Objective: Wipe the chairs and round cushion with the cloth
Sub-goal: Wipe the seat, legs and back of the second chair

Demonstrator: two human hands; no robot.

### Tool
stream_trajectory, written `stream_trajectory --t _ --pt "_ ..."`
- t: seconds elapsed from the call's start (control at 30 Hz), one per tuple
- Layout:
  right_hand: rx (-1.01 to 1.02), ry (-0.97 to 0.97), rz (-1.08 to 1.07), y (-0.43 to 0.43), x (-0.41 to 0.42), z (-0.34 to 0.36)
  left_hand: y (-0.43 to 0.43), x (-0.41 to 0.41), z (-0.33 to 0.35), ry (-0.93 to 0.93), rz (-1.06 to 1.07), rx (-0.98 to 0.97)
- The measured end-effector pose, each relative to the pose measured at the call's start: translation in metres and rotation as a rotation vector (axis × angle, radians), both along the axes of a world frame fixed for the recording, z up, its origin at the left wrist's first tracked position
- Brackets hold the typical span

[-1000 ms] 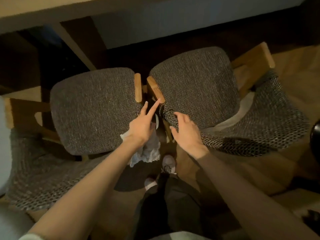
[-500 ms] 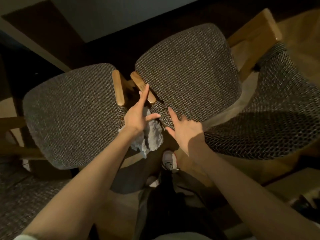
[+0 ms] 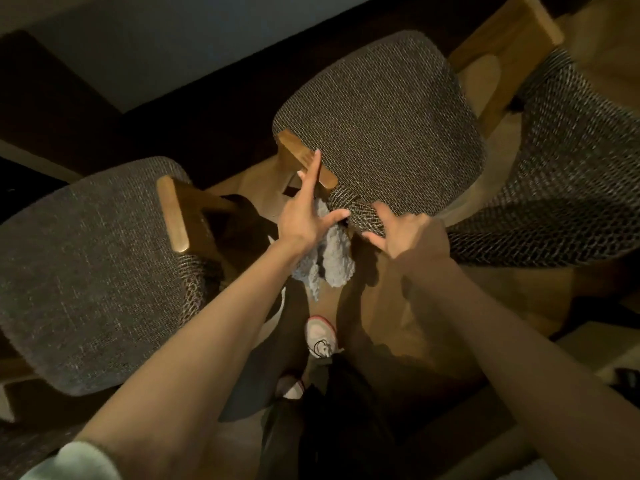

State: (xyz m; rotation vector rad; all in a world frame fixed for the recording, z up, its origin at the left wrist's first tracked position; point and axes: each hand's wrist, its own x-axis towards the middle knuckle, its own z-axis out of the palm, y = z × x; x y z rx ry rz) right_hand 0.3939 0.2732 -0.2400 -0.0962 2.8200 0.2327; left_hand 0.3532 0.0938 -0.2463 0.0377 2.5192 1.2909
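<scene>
1. Right chair (image 3: 381,126): the seat lies ahead of both hands. Its woven backrest (image 3: 571,150) curves round beyond the right hand, and its near end sits between the two hands.
2. Left chair (image 3: 86,271): outboard of the left forearm, well apart from either hand.
3. Left hand (image 3: 304,216): two fingers lie straight and the thumb is splayed. Cannot tell whether the hidden fingers curl round anything.
4. Right hand (image 3: 412,233): fingers spread and loosely bent, tips resting on the backrest's near end. It holds nothing.
5. Cloth (image 3: 329,261): bunched and hanging from under the left palm, on the wrist side of the fingertips.
6. Wooden arm rail (image 3: 294,148): right beside the left fingers, its long axis running forward in line with them. The left hand is nearer, so a wipe probably means sliding the cloth forward along the rail.
</scene>
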Motion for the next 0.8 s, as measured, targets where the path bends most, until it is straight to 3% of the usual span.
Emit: stream_trajectory --t 0.33,0.47,0.6,0.67,0.8 --pt "0.019 0.159 0.018 0.069 -0.075 0.002 0.072 -0.090 0.001 -0.086 -0.072 0.084" --pt "0.044 0.216 0.064 0.075 -0.085 0.004 0.081 -0.104 0.007 -0.098 -0.116 0.010" --pt "-0.016 0.172 0.073 0.073 -0.082 0.010 0.078 -0.072 0.011 -0.005 0.032 0.121" --pt "-0.119 0.177 0.069 0.070 -0.076 0.016 0.069 -0.047 0.010 0.007 0.154 0.216" --pt "-0.688 0.288 0.027 0.046 -0.045 0.019 0.043 -0.016 0.007 -0.037 0.349 0.272"
